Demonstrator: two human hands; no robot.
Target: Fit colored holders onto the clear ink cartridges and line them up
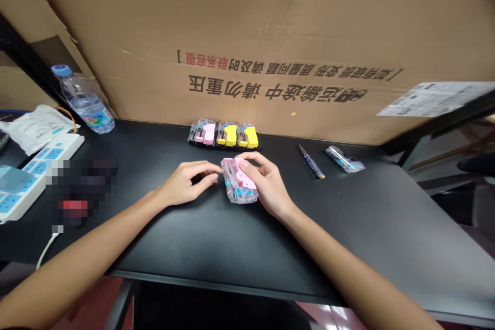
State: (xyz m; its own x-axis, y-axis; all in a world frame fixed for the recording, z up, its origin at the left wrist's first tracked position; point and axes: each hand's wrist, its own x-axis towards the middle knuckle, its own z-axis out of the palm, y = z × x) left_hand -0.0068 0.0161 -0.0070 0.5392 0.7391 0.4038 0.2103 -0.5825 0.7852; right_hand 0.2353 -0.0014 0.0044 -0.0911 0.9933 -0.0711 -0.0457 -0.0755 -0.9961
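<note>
My right hand (pixel 266 183) grips a pink-and-clear plastic device (pixel 242 185) above the middle of the black table. The thumb lies over its pink part, and the fingers curl behind the far edge. Light-blue bits show inside the clear casing. My left hand (pixel 189 184) is just to the left, thumb and index finger apart, holding nothing. Its index fingertip is at the device's left edge; whether it touches I cannot tell. Behind the hands stand similar devices in a row: one pink (pixel 204 132) and two yellow, a left one (pixel 227 134) and a right one (pixel 248 136).
A screwdriver (pixel 311 162) and a small clear plastic packet (pixel 344 159) lie to the right on the table (pixel 185 247). Leftward are a water bottle (pixel 87 100), a power strip (pixel 42 172), a white bag (pixel 36 129) and a blurred-out item with a cable. A large cardboard sheet (pixel 240 20) stands behind.
</note>
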